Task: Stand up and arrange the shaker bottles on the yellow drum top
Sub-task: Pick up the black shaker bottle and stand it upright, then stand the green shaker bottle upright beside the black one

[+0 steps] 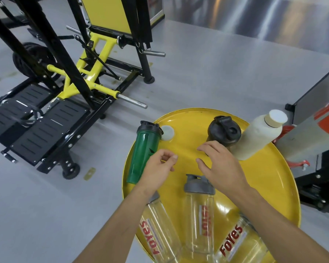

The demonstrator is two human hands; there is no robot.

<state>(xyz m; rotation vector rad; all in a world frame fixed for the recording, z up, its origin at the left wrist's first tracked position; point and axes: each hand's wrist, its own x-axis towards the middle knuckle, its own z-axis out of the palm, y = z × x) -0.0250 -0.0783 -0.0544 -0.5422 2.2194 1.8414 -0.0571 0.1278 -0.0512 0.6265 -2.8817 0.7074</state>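
Observation:
The yellow drum top carries several shaker bottles. A green bottle with a black lid stands at its left rim. A dark bottle with a black lid and a cream bottle stand at the far side. Three clear bottles with red lettering stand at the near edge: one at the left, one in the middle with a grey lid, one at the right. My left hand hovers beside the green bottle, fingers loosely curled, holding nothing. My right hand is spread open above the middle clear bottle.
A black and yellow gym machine with foot plates and steel pegs stands on the grey floor to the left. A white round cap sits in the drum top near the green bottle. A grey cabinet and black frame stand at the right.

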